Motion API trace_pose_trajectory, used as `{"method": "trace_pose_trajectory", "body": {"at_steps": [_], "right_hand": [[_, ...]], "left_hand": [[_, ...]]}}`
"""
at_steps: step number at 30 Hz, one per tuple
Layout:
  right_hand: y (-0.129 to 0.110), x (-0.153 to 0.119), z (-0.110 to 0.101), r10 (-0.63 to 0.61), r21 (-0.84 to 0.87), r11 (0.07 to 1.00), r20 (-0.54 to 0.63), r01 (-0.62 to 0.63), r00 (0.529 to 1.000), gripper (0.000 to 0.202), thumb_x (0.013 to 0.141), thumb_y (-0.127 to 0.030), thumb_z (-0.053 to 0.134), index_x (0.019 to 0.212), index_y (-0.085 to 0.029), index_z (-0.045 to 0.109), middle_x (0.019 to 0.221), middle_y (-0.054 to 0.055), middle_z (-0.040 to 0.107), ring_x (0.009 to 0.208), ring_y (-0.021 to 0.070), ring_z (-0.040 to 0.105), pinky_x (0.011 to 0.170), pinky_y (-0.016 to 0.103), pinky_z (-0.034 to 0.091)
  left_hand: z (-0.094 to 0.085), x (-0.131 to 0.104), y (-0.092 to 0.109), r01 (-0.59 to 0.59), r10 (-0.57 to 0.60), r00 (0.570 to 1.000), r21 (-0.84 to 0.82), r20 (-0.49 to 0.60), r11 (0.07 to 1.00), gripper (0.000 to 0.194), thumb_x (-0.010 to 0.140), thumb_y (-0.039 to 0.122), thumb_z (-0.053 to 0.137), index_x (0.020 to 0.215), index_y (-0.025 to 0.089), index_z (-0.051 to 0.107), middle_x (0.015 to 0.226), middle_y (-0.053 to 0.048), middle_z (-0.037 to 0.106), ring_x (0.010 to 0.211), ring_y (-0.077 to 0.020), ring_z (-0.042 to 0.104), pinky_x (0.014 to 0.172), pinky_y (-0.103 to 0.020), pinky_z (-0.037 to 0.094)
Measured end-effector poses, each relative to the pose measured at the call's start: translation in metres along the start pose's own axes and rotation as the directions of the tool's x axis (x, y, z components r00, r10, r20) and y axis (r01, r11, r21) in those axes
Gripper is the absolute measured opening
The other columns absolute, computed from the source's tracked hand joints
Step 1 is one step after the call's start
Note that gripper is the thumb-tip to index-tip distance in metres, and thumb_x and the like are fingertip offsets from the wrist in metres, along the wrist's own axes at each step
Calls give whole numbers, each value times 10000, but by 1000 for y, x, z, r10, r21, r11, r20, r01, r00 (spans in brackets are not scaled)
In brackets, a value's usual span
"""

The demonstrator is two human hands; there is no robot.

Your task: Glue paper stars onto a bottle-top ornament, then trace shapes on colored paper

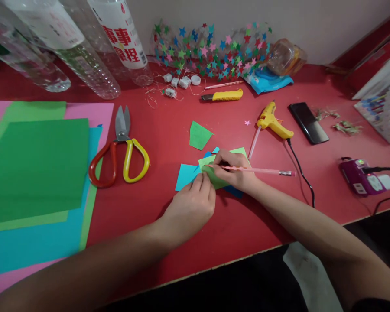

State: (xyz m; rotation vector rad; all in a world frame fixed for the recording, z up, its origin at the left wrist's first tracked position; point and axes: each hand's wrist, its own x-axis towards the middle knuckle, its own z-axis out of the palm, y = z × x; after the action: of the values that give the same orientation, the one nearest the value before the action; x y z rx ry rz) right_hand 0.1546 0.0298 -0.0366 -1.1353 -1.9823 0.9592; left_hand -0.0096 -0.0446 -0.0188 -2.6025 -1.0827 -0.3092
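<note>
My right hand (230, 167) is closed around a pink pencil (263, 170), its tip at the left part of a light green piece of paper (242, 152). With fingers bent and close together, my left hand (195, 199) presses on the lower left edge of that paper. Under and beside it lie a light blue paper piece (183, 175) and a darker blue piece (235, 192), both partly covered. Just beyond my hands rests a green paper scrap (199, 135). Whatever mark is under the pencil tip is too small to make out.
Scissors (121, 143) and stacked coloured sheets (42, 164) lie at left. Behind are plastic bottles (123, 39), a yellow utility knife (225, 95) and a star-covered clear bottle (211, 52). Rightward are a corded glue gun (273, 121), a phone (308, 122) and a purple power adapter (362, 177).
</note>
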Motion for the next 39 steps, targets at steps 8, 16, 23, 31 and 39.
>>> {"method": "trace_pose_trajectory", "body": {"at_steps": [8,16,23,31,39], "right_hand": [[-2,-1,0,-57,15,998,47,56,997,154,796,-200,582,663,-180,506,572,-60,460,511,54,372,484,196,306],[-6,7,-13,230,385,902,-45,-196,972,171,860,-324,528,748,-199,493,578,-37,574,455,74,483,434,201,372],[-1,4,-20,224,334,915,46,-226,974,103,751,-258,604,771,-194,526,605,-50,544,502,71,457,468,196,349],[7,10,-20,216,302,929,26,-214,976,99,680,-254,575,741,-177,564,644,-26,535,570,97,461,525,225,340],[-9,4,-16,163,272,945,93,-183,982,89,701,-250,584,711,-184,526,632,-36,510,554,83,421,497,208,320]], "left_hand": [[1,-1,0,-7,7,1000,12,-17,1000,333,829,13,429,1047,-36,676,1042,-243,704,959,-292,698,709,-321,600],[-3,1,-2,10,-9,998,-19,64,1000,351,815,20,461,1105,-9,657,1053,-204,693,924,-268,680,667,-307,595],[1,3,-2,16,-14,999,-49,42,999,313,796,16,481,1034,9,684,1061,-199,683,904,-272,662,633,-311,590],[-3,-1,0,39,-38,995,-18,90,999,368,798,16,465,1106,-7,666,1087,-215,687,966,-285,676,721,-332,605],[-1,-2,1,8,-8,998,5,70,1000,402,797,3,437,1127,-19,666,1140,-240,679,1027,-296,678,794,-344,601]]}}
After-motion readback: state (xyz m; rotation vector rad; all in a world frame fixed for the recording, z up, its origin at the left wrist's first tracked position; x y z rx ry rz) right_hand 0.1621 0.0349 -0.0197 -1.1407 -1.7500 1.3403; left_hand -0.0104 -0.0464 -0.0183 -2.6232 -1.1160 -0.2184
